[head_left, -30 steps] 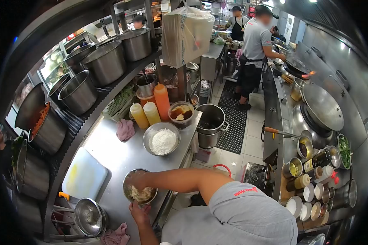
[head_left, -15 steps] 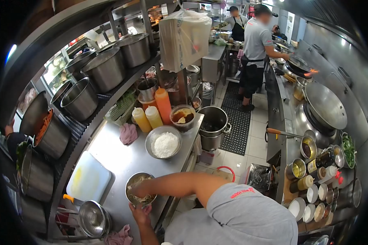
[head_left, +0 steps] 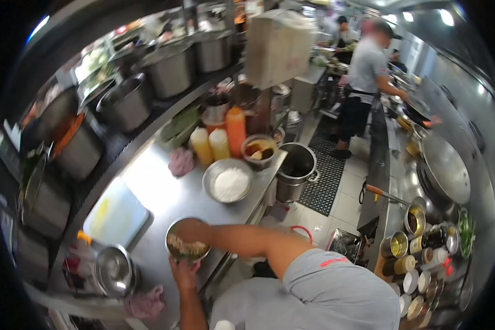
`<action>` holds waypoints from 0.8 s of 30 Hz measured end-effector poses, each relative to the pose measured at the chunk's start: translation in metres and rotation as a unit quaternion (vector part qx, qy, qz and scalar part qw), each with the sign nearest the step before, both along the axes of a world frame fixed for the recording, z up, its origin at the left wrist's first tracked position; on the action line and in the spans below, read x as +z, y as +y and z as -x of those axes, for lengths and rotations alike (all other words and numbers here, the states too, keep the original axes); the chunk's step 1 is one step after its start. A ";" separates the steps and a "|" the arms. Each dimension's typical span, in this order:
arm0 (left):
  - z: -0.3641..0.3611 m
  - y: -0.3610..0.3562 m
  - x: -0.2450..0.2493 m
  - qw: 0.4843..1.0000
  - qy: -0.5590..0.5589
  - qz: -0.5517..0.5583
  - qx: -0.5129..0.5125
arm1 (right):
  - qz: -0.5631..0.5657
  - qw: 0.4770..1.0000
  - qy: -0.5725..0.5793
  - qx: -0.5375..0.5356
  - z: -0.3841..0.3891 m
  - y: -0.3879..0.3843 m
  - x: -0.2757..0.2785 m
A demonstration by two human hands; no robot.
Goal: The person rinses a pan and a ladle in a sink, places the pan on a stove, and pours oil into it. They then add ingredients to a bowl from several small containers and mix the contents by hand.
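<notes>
A metal mixing bowl (head_left: 169, 242) stands on the steel counter and holds a pale, chopped-looking food mixture (head_left: 187, 245). My left hand (head_left: 183, 270) grips the bowl's near side from below. My right hand (head_left: 192, 230) is down inside the bowl against the mixture, its fingers hidden and blurred. Further along the counter is a wide metal bowl of white powder (head_left: 229, 184). A white cutting board (head_left: 118, 212) with yellow stains lies to the left of the mixing bowl.
Yellow and orange squeeze bottles (head_left: 236, 132) and a sauce tub (head_left: 258, 151) stand at the back. Stacked metal bowls (head_left: 115, 269) sit front left by a pink cloth (head_left: 146, 302). A co-worker (head_left: 368, 71) stands at the stoves, right of a stockpot (head_left: 296, 170).
The head view has shifted and tilted, with some blur. My right hand has moved up toward the bowl's far side, exposing more of the mixture. My left hand stays on the bowl.
</notes>
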State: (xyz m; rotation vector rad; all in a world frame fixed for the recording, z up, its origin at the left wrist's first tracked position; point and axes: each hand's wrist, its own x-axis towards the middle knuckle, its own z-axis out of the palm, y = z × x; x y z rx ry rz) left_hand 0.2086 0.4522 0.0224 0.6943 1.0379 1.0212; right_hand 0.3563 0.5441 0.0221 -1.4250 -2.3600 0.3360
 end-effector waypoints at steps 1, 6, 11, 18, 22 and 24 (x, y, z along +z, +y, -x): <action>0.003 -0.005 0.004 1.000 -0.009 -0.018 0.012 | -0.051 0.998 0.025 -0.010 0.001 0.001 -0.008; 0.007 0.000 0.008 1.000 0.000 -0.004 0.008 | 0.166 0.978 -0.106 0.063 0.006 -0.008 0.035; 0.015 0.002 0.011 0.999 0.026 0.029 0.005 | 0.236 0.965 -0.030 0.113 0.002 -0.014 0.052; 0.024 0.009 0.013 0.996 0.057 0.039 -0.048 | 0.198 0.968 -0.153 0.018 0.020 -0.002 0.001; 0.023 0.008 0.010 0.999 0.010 0.019 -0.029 | 0.174 0.964 -0.199 0.032 0.021 -0.011 0.045; 0.024 0.011 0.003 0.999 0.013 0.033 -0.018 | 0.206 0.960 -0.167 0.091 0.023 -0.026 0.087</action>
